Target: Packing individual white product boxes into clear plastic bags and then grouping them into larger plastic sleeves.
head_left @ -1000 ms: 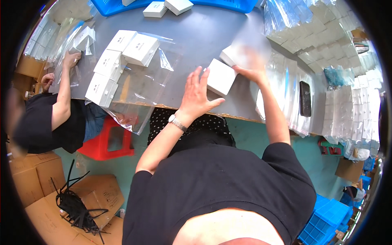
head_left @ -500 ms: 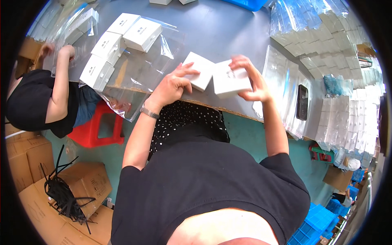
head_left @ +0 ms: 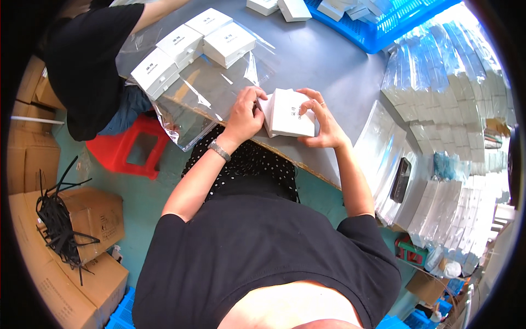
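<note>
Two small white cardboard boxes are together at the table's near edge. The upper white box [head_left: 291,113], with dark print on its lid, overlaps the lower white box [head_left: 267,111], whose left side sticks out beneath it. My right hand [head_left: 324,122] is closed on the upper box, fingers on its top and thumb at its near right corner. Curled at the left side of the pair, my left hand [head_left: 244,114] grips the lower box's edge. Left of it, several printed white boxes [head_left: 178,44] stand in rows on a clear plastic bag [head_left: 219,90].
A blue crate [head_left: 378,38] holding white boxes stands at the far right. Clear plastic bags [head_left: 378,140] and a black phone [head_left: 401,179] lie to my right, beside stacks of wrapped boxes [head_left: 438,88]. A co-worker in black [head_left: 87,60] leans in by a red stool [head_left: 126,145].
My right hand has brought its box left, over the other one. The left hand has closed at the lower box's side. The view has shifted, and the co-worker's arm now reaches farther across.
</note>
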`<state>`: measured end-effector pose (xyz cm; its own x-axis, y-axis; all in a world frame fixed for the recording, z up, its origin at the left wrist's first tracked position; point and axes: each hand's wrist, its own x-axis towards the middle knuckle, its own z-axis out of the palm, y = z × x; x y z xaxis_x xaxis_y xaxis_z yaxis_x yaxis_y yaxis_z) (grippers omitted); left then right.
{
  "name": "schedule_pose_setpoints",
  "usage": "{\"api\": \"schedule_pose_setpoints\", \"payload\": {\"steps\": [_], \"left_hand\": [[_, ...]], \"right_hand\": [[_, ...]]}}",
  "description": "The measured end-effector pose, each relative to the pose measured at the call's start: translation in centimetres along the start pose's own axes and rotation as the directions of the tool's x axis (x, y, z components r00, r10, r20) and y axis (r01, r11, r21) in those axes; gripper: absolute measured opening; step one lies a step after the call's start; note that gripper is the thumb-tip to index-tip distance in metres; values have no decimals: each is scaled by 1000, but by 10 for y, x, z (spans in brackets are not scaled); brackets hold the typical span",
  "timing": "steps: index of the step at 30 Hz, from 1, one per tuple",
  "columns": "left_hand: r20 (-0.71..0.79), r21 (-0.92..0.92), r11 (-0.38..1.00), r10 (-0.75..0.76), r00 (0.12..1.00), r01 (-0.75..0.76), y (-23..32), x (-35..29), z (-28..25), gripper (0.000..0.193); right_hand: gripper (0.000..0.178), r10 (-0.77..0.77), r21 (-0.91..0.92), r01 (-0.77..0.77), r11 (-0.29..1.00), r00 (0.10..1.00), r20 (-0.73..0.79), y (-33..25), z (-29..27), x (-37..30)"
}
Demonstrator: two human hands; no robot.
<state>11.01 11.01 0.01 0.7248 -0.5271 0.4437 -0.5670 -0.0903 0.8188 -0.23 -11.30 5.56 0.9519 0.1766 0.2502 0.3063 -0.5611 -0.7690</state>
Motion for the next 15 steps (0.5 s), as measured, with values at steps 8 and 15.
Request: {"api": "schedule_pose_setpoints", "payload": {"steps": [8,15], "left_hand": [[123,-69,995,-61,991,70,-7,5,5,38],[153,-68,996,74,985,-65,10,-13,-9,85]], "right_hand": [[58,-47,-145,67,987,989,138,-8,-10,19],[61,91,-174,-81,981,995,51,-13,-12,13]]}}
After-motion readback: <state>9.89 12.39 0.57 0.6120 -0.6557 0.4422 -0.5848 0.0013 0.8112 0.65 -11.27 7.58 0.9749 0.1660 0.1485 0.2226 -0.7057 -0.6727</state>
